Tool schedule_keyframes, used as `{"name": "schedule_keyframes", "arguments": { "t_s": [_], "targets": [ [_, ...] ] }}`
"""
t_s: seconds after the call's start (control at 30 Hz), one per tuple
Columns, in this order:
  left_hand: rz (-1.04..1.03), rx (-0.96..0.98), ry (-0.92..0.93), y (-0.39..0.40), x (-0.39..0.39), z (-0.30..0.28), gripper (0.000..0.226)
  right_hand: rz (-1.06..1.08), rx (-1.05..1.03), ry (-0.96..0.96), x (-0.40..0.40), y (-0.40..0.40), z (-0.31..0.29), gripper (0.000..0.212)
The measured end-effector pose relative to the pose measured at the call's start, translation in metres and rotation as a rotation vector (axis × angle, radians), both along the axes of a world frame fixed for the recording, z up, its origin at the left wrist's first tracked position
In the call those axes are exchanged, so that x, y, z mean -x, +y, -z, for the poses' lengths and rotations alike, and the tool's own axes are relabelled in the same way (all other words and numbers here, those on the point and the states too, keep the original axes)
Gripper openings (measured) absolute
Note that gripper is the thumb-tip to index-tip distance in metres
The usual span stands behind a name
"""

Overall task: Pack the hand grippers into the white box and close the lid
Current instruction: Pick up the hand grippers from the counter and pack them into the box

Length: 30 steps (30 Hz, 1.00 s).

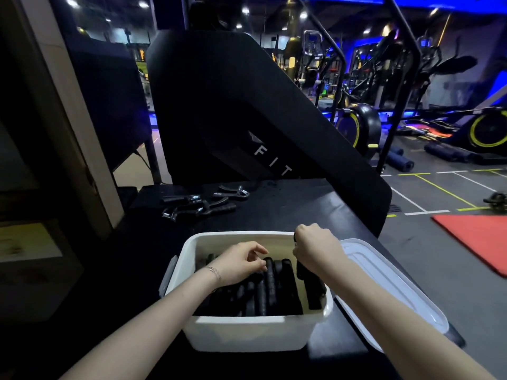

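- The white box [247, 333] stands open at the near edge of the black desk [288, 209], toward its right side, with a grey latch on its left wall.
- Packed hand grippers [270, 292] fill most of the box, their black handles lying side by side and running from the near wall toward the far wall.
- The left hand [241, 263] hovers over the left half of the box, fingers loosely curled, fingertips touching the tops of the packed handles; it has nothing clearly in its grasp. A thin bracelet [215, 271] circles its wrist.
- The right hand [315, 249] is curled tightly around one more hand gripper [311, 286], holding it upright at the right wall of the box with its handles pointing down inside.
- The lid [389, 286] lies off the box, just to its right, overhanging the desk's right edge.
- A loose pile of grippers [203, 202] lies near the far left corner of the desk, well apart from the box.
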<state>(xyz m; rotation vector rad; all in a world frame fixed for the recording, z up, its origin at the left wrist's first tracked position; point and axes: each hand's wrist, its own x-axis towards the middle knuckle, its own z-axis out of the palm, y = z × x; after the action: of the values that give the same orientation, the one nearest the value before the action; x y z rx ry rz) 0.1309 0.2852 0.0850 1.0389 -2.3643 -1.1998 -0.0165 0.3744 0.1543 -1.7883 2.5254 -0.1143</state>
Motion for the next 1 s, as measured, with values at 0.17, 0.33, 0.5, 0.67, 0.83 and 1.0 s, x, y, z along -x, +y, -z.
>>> {"name": "schedule_keyframes", "arguments": {
  "t_s": [0.17,0.33,0.5,0.67,0.83,1.0],
  "targets": [
    [0.008,-0.008,-0.012,-0.002,0.002,0.004,0.017,-0.062,-0.095,0.043,-0.007,0.001,0.014,0.006],
    [0.018,-0.038,-0.030,-0.003,-0.002,0.007,0.017,-0.085,-0.186,0.128,-0.011,-0.009,0.031,0.029],
    [0.056,-0.002,-0.063,-0.003,-0.010,0.006,0.014,-0.139,-0.320,0.185,-0.007,-0.012,0.021,0.028],
    [0.136,0.150,-0.188,0.003,-0.010,0.004,0.017,-0.183,-0.267,0.269,-0.009,0.003,0.020,0.013],
    [0.295,0.400,-0.190,0.007,0.001,0.006,0.031,-0.258,-0.263,0.223,0.003,0.023,0.022,0.020],
    [0.448,0.512,-0.369,0.014,0.025,0.006,0.055,-0.319,-0.317,0.240,0.002,0.040,0.033,0.029]
  ]
}}
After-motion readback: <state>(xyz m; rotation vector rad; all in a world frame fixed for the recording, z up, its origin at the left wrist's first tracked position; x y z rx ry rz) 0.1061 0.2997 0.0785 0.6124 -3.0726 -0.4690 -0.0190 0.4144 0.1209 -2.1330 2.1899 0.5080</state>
